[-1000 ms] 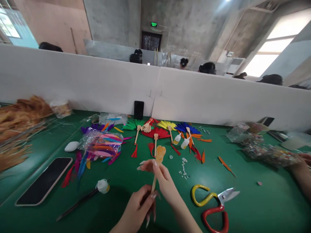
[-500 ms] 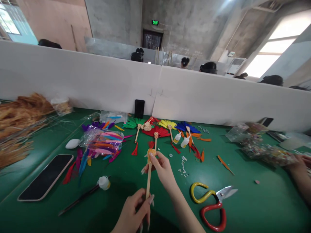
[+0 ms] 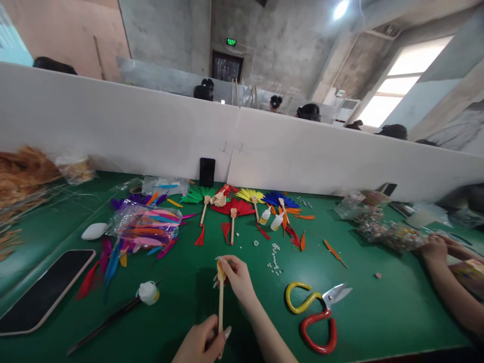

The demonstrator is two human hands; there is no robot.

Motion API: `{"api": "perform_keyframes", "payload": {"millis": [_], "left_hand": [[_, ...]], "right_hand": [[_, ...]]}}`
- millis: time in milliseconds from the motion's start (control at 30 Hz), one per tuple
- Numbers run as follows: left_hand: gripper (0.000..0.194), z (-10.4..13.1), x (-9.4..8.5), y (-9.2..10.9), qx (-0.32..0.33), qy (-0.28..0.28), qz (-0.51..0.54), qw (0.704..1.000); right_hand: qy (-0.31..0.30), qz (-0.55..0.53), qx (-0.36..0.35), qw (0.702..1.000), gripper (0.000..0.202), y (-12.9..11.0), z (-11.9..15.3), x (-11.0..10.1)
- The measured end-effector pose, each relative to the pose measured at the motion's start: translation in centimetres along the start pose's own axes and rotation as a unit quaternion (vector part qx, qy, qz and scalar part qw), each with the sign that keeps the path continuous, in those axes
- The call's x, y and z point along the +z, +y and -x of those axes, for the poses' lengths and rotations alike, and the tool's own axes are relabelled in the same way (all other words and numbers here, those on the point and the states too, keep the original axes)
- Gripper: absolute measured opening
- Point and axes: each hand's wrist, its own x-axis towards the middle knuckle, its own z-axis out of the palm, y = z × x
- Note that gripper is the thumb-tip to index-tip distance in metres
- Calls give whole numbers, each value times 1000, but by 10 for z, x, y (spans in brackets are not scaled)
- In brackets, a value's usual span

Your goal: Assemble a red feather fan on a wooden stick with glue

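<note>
A pale wooden stick (image 3: 221,307) stands nearly upright, tilted toward the camera, at the lower middle. My left hand (image 3: 206,340) pinches its lower end between thumb and fingers. At its top is an orange-yellow piece (image 3: 221,272), gripped by my right hand (image 3: 236,277), whose fingers partly hide it. Beyond my hands lie a red feather fan (image 3: 233,212), a green one (image 3: 200,195), a yellow one (image 3: 251,195) and a blue one (image 3: 282,199), each with a wooden handle.
Red-and-yellow scissors (image 3: 319,315) lie at right, near small white beads (image 3: 275,259). To the left are a phone (image 3: 45,292), a glue bottle (image 3: 148,292) and bagged feathers (image 3: 145,224). Another person's hand (image 3: 434,252) touches bead bags at far right. A white partition (image 3: 170,133) stands behind.
The view has shifted right. Both hands have lowered with the stick, away from the red fan, and the orange piece has turned more edge-on. The other person's arms show more.
</note>
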Motion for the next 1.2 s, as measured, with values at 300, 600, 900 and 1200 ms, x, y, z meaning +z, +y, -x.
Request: {"api": "perform_keyframes", "payload": {"millis": [300, 600, 900, 1200], "left_hand": [[35, -1, 2, -1, -21, -5, -8, 1000], [41, -6, -5, 6, 33, 131, 5, 991], [30, -17, -23, 43, 112, 168, 44, 979], [27, -10, -30, 44, 128, 250, -76, 957]], "right_hand": [[-25, 38, -5, 999, 44, 5, 1, -6], [-28, 27, -72, 997, 36, -13, -1, 1], [-36, 72, -162, 984, 35, -64, 13, 26], [20, 410, -340, 846, 30, -85, 38, 10]]}}
